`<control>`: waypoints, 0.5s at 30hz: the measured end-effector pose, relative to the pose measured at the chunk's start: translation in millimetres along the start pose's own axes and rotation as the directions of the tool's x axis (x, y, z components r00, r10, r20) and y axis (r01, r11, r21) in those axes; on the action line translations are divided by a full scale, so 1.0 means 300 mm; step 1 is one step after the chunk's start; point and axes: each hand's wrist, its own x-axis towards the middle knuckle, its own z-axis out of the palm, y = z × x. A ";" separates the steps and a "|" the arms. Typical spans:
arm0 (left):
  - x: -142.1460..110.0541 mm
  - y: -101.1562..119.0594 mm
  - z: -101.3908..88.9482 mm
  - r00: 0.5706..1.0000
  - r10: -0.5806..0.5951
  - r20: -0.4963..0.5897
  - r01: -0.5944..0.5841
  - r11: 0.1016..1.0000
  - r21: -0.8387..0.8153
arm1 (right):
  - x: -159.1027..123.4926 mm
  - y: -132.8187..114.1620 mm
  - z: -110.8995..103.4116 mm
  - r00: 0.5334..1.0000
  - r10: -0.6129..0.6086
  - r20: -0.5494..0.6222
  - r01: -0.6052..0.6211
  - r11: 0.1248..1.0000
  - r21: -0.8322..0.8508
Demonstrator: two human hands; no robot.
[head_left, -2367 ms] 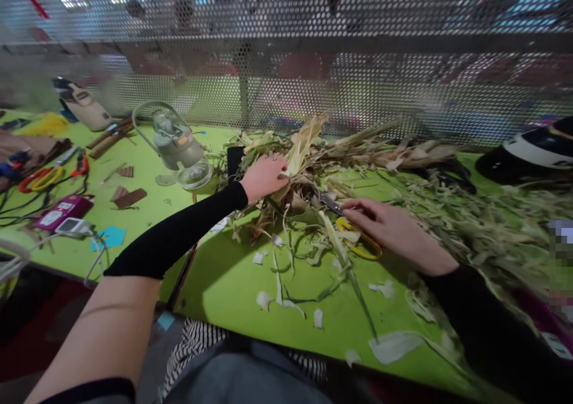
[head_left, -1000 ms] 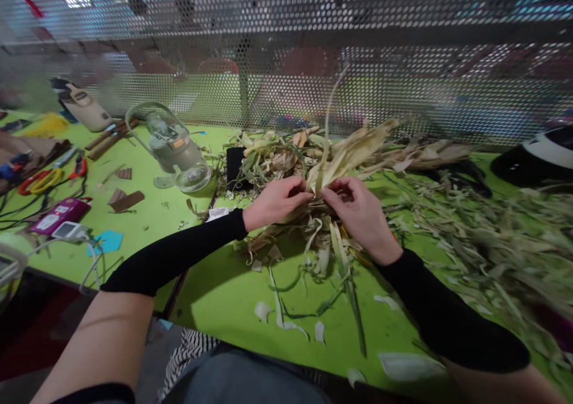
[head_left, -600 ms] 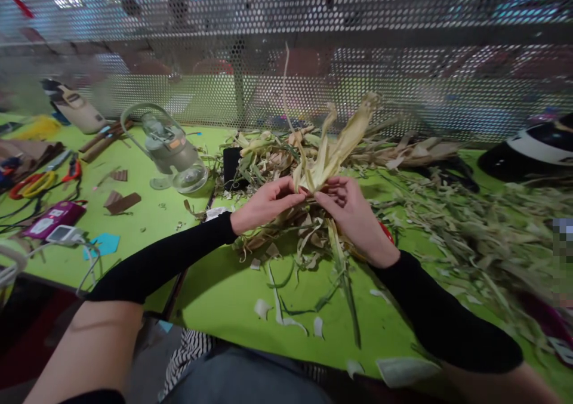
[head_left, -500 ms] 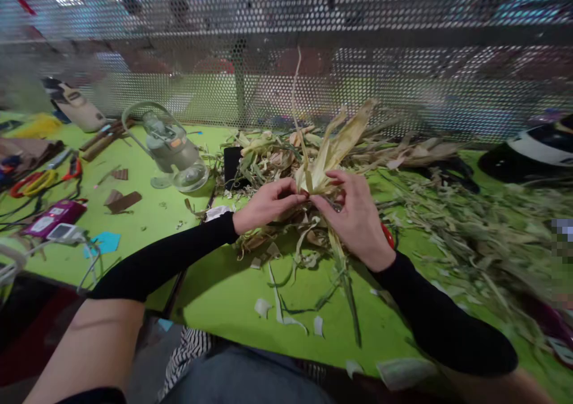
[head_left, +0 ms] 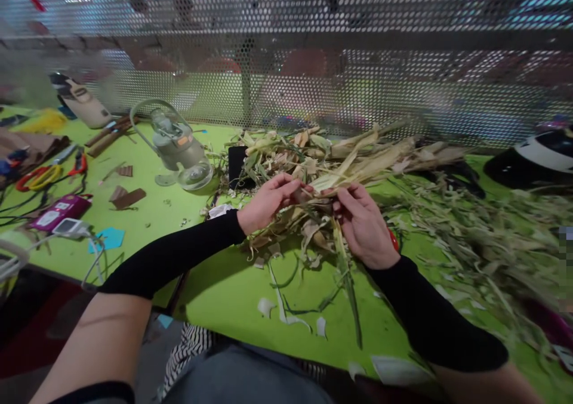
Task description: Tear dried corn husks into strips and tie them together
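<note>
A pale dried corn husk (head_left: 353, 168) lies between my two hands, its broad leaves fanning toward the back right. My left hand (head_left: 271, 201) pinches the husk's near end with thumb and fingertips. Just to the right, my right hand (head_left: 364, 225) pinches the same husk a little farther along, fingers curled. The exact grip is partly hidden behind the fingertips. Below and around the hands lies a heap of husk scraps (head_left: 313, 231), with a long green strip (head_left: 351, 296) trailing toward me. A red scissor handle (head_left: 393, 240) peeks out beside my right hand.
A handled water bottle (head_left: 179, 147) and a dark phone-like block (head_left: 237, 166) stand left of the heap. Scissors (head_left: 40, 177), a purple device (head_left: 60, 211) and cables lie far left. Shredded husks (head_left: 483, 231) and a black-and-white cap (head_left: 532, 156) are at right. Perforated metal screen (head_left: 286, 93) behind.
At first my right hand was at the yellow-handled scissors; it let go and joined my left hand at the husk. The husk's leaves, upright before, now lean low to the right.
</note>
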 end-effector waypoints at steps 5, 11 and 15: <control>0.004 -0.001 0.001 0.994 -0.104 -0.035 0.099 0.988 -0.114 | -0.003 -0.011 0.001 1.000 0.026 0.000 -0.026 0.996 0.082; -0.005 0.003 -0.006 0.997 0.069 -0.040 -0.063 0.988 0.138 | -0.007 -0.002 0.003 1.000 0.003 0.013 -0.005 0.988 0.153; -0.016 0.014 0.017 0.980 0.057 0.190 -0.115 0.944 0.310 | 0.000 0.000 0.001 0.991 -0.104 0.083 0.089 0.982 0.169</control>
